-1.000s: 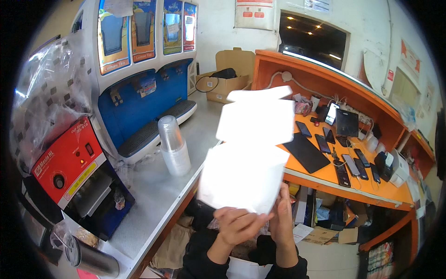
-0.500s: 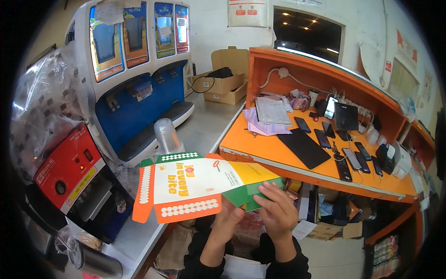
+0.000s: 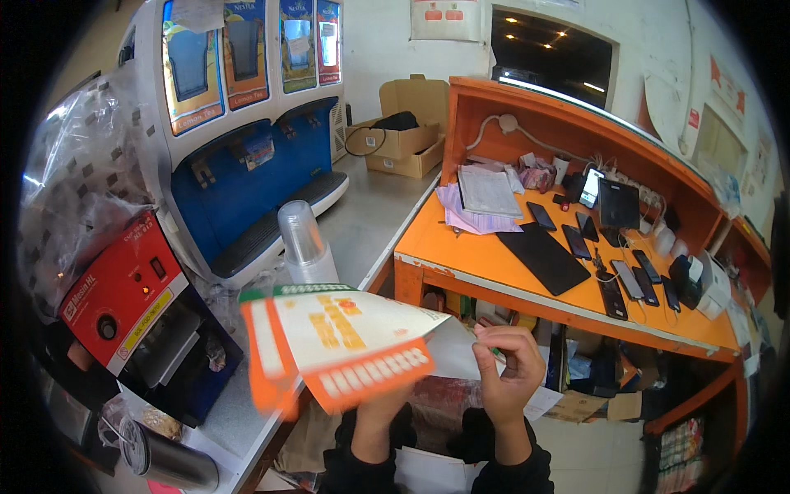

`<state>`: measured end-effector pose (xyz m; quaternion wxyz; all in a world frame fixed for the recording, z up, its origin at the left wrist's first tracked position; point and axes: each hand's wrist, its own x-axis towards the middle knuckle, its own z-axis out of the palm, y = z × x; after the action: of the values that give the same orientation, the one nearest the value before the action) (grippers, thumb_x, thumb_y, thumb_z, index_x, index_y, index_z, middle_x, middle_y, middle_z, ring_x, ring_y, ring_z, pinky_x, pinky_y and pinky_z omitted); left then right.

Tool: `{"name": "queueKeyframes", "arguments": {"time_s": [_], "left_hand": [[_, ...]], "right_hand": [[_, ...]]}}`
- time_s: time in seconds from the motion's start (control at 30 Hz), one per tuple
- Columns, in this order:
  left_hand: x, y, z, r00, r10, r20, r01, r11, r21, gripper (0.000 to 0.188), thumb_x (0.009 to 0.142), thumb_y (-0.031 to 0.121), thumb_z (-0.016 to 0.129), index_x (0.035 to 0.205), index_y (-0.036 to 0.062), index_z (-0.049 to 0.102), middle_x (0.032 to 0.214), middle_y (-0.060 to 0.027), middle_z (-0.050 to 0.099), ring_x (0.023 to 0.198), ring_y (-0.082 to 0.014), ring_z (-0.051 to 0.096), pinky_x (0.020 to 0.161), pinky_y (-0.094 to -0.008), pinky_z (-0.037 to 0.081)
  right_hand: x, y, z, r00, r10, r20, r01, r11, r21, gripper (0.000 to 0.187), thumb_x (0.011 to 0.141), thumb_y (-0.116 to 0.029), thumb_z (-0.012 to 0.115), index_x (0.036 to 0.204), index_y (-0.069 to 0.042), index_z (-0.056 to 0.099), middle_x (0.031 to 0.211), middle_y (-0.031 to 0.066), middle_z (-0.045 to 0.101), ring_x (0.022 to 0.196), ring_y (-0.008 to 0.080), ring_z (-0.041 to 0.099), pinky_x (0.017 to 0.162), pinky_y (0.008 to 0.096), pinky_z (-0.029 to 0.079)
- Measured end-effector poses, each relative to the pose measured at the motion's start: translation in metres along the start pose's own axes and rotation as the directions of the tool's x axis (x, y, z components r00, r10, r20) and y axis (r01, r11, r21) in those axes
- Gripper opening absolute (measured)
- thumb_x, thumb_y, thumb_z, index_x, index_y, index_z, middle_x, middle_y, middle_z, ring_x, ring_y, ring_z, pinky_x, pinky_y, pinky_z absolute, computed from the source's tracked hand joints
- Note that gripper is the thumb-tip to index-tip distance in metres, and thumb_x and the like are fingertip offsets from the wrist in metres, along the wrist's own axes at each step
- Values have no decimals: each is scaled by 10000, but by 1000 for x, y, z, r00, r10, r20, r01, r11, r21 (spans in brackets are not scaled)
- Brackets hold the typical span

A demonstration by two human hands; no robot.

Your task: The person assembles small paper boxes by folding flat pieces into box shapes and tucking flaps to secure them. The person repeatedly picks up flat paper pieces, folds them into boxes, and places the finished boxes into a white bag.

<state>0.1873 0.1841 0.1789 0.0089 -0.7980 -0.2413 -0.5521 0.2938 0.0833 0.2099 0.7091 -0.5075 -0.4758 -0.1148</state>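
A partly folded cardboard food carton (image 3: 354, 325), white with orange and green flaps and rows of white dots, is held tilted in front of me, blurred by motion. My left hand (image 3: 385, 405) is underneath and supports it; the carton hides its fingers. Just right of the carton, my right hand (image 3: 512, 362) is closed, thumb and fingertips drawn together. A small green bit shows by those fingertips, but what they grip is unclear. Behind the carton stands a stack of clear plastic cups (image 3: 306, 243) on the metal counter (image 3: 370, 193).
On the left are a red sealing machine (image 3: 123, 288), a blue-and-white drink dispenser (image 3: 247, 173) and a steel tumbler (image 3: 169, 457). An orange desk (image 3: 469, 255) at right carries several phones, a black tablet-like slab (image 3: 543, 259) and papers. Open brown boxes (image 3: 403, 148) stand behind.
The carton has tipped and swung slightly lower, its green right end no longer plainly visible. My right hand has come off its earlier grip there and curled, and my left hand has shifted left.
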Motion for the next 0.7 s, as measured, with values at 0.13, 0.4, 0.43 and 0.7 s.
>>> {"name": "queueKeyframes", "arguments": {"time_s": [0.13, 0.4, 0.43, 0.7], "left_hand": [[-10, 11, 8, 979, -202, -41, 175, 919, -353, 415, 797, 27, 670, 1172, -16, 496, 1183, -110, 533, 1058, -199, 532, 892, -354, 442], [-14, 27, 1, 831, -492, 259, 429, 273, -861, 445, 815, 51, 655, 1213, 5, 461, 1203, -111, 516, 1062, -209, 530, 900, -363, 445], [-15, 28, -1, 821, -496, 284, 435, 220, -873, 449, 817, 53, 653, 1218, 8, 457, 1205, -111, 513, 1062, -210, 530, 901, -364, 445], [-23, 29, 2, 755, -516, 403, 427, -79, -901, 479, 834, 77, 639, 1259, 29, 422, 1225, -112, 496, 1066, -220, 528, 910, -372, 448]], "right_hand": [[-3, -1, 4, 991, 120, -64, -101, 965, 241, 119, 725, 56, 672, 811, 16, 600, 865, 97, 534, 849, 180, 542, 922, 421, 458], [3, 0, -10, 996, 68, -53, -60, 988, 139, 103, 716, 11, 696, 787, -14, 625, 888, 77, 501, 863, 166, 513, 955, 437, 405], [3, 0, -11, 996, 77, -43, -71, 989, 129, 101, 714, 6, 699, 784, -17, 630, 884, 75, 502, 864, 167, 512, 953, 431, 399], [3, 0, -13, 1000, 10, 16, -10, 1000, 10, 161, 675, -11, 721, 823, -45, 666, 866, 71, 518, 871, 193, 517, 918, 397, 397]]}}
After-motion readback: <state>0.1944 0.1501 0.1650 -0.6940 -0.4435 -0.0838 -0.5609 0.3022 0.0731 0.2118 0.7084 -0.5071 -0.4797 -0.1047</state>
